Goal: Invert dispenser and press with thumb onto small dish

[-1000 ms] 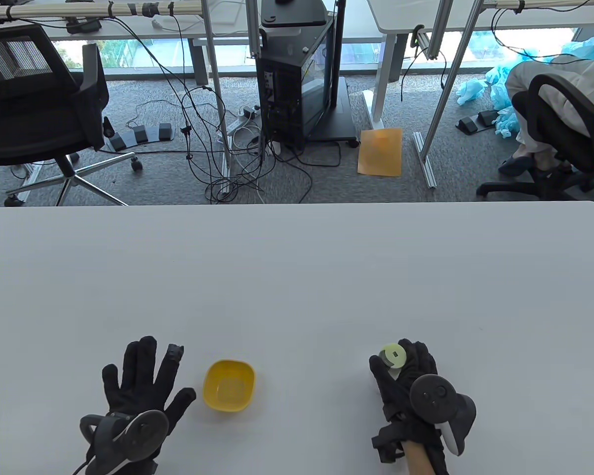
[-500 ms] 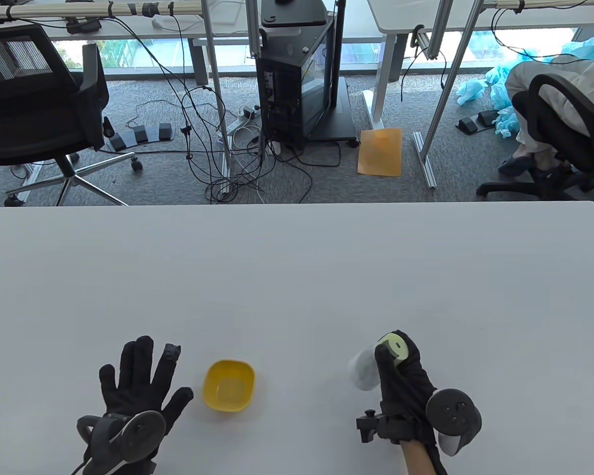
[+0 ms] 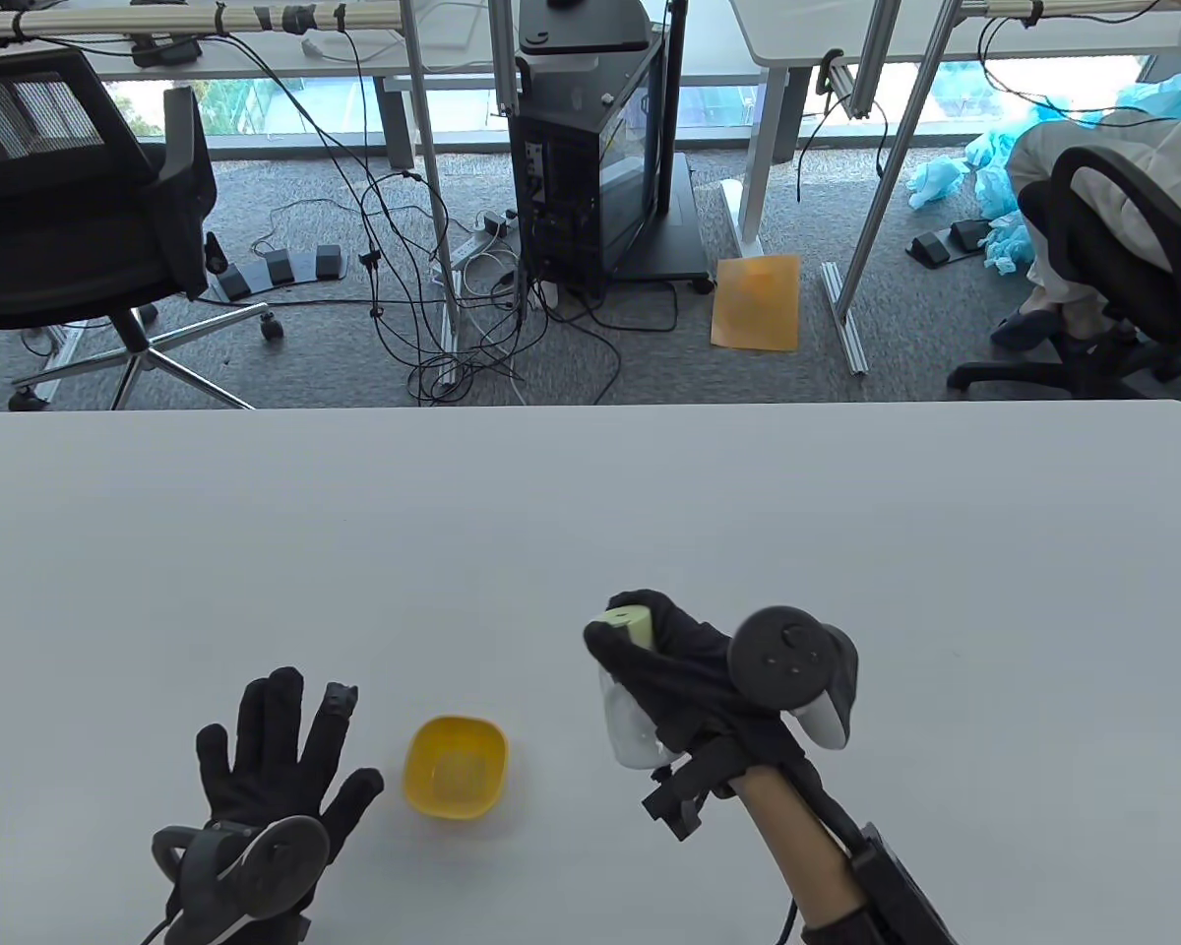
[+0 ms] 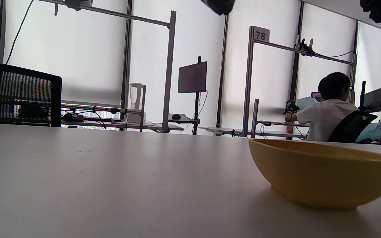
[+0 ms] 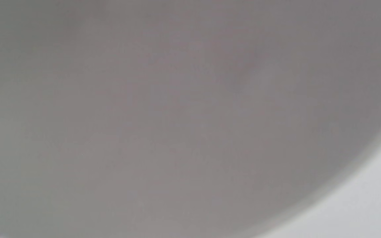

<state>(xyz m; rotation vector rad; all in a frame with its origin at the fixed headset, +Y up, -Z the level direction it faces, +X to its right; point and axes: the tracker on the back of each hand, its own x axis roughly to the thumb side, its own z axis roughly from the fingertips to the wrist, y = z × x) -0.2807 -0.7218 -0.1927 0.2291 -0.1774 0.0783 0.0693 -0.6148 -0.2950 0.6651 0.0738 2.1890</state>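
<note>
My right hand (image 3: 664,660) grips a dispenser (image 3: 632,728) with a clear white body and a pale green cap (image 3: 626,624), lifted above the table to the right of the small yellow dish (image 3: 455,766). The green end points away from me and the white body points toward me. My left hand (image 3: 280,758) rests flat on the table with fingers spread, just left of the dish and apart from it. The dish also shows in the left wrist view (image 4: 322,172). The right wrist view is filled by a blurred grey surface, too close to tell what it is.
The white table (image 3: 590,512) stretches far beyond the hands to its far edge. Behind it are office chairs, cables and a computer tower on the floor.
My right hand has lifted the dispenser and carried it left toward the dish, turning the wrist so the bottle tips over. My left hand and the dish have stayed put.
</note>
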